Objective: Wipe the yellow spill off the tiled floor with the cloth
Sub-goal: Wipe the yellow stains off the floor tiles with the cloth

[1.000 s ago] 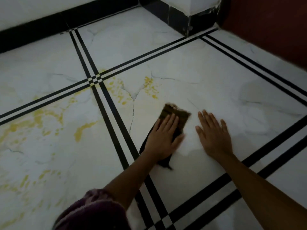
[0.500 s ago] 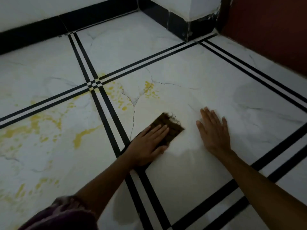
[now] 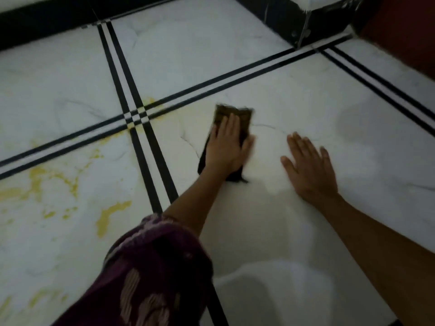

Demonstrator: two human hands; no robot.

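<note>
As the flat left hand (image 3: 226,147) presses the cloth (image 3: 244,115) and the empty right hand (image 3: 308,165) braces spread, firm overlapping strokes toward the yellow spill (image 3: 107,215) should work best.

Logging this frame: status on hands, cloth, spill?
Left hand flat on cloth, right hand flat on bare tile. Yellow spill left of cloth, unwiped. Nothing blocking.

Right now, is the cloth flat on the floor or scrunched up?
Flat: the dark brown cloth lies on the white tiled floor, pressed under the left hand, fingers straight.
</note>
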